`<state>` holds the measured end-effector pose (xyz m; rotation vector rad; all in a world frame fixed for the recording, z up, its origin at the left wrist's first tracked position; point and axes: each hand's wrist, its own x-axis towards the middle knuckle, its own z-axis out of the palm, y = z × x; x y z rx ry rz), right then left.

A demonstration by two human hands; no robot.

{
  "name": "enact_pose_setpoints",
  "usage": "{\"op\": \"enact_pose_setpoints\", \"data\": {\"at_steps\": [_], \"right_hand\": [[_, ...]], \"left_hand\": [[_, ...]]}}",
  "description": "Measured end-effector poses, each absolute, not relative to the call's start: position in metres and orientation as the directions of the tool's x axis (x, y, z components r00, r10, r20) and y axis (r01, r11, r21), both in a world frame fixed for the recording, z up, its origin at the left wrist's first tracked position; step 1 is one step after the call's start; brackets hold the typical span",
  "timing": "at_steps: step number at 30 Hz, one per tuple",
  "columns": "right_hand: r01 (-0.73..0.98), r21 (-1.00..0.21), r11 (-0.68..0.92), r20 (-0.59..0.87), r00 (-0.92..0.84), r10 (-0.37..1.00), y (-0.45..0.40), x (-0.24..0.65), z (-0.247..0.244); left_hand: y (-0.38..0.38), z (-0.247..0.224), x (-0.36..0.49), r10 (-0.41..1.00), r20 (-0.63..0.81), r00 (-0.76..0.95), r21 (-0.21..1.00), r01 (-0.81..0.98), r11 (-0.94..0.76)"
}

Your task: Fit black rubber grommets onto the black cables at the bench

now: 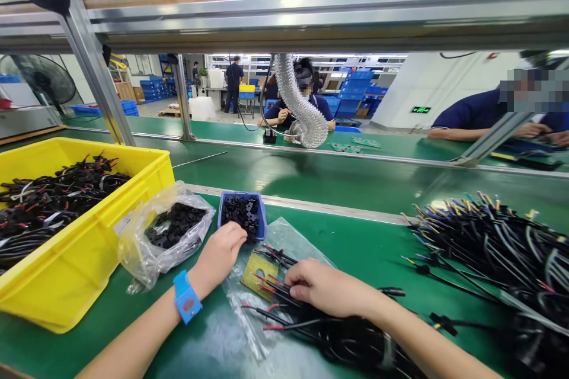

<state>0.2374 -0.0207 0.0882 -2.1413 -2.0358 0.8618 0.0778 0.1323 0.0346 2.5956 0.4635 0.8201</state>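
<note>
My left hand (224,251), with a blue strap on its wrist, is at the front edge of a small blue bin (264,219) of black parts (240,210). Its fingers are bent together, and whatever is between them is hidden. My right hand (315,284) has its thumb and fingers closed on a black cable in a bundle of cables (351,337) with red and black wire ends. Under those ends lies a yellowish plate (253,275) with a hole, on a clear plastic bag (284,237).
On the left are a yellow crate (89,231) of cables and a clear bag (137,249) of black parts. Black cables (498,249) are heaped at the right. A metal frame (284,18) crosses above; people work beyond.
</note>
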Motion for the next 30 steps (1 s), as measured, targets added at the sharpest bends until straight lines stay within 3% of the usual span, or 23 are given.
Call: {"op": "enact_pose_setpoints", "data": {"at_steps": [2, 5, 9, 18, 26, 30], "right_hand": [[0.911, -0.369, -0.185, -0.331, 0.057, 0.942, -0.018, 0.236, 0.083], [0.945, -0.203, -0.258, -0.307, 0.189, 0.933, -0.015, 0.227, 0.077], [0.973, -0.031, -0.23, -0.335, 0.207, 0.919, -0.017, 0.215, 0.072], [0.992, 0.005, -0.129, -0.293, 0.125, 0.948, -0.019, 0.21, 0.062], [0.968, 0.03, -0.25, -0.192, 0.251, 0.949, -0.019, 0.208, 0.057], [0.961, -0.002, -0.277, -0.132, 0.274, 0.953, -0.022, 0.207, 0.057]], "left_hand": [[0.126, 0.028, 0.07, 0.407, 0.439, 0.801, 0.5, 0.158, -0.851], [0.124, 0.022, 0.065, 0.422, 0.348, 0.837, 0.549, 0.184, -0.815], [0.129, 0.025, 0.063, 0.43, 0.239, 0.871, 0.513, 0.263, -0.817], [0.126, 0.032, 0.055, 0.509, 0.049, 0.859, 0.294, 0.475, -0.83], [0.127, 0.031, 0.054, 0.536, 0.006, 0.844, 0.272, 0.514, -0.813], [0.126, 0.032, 0.055, 0.523, 0.072, 0.85, 0.316, 0.477, -0.82]]}}
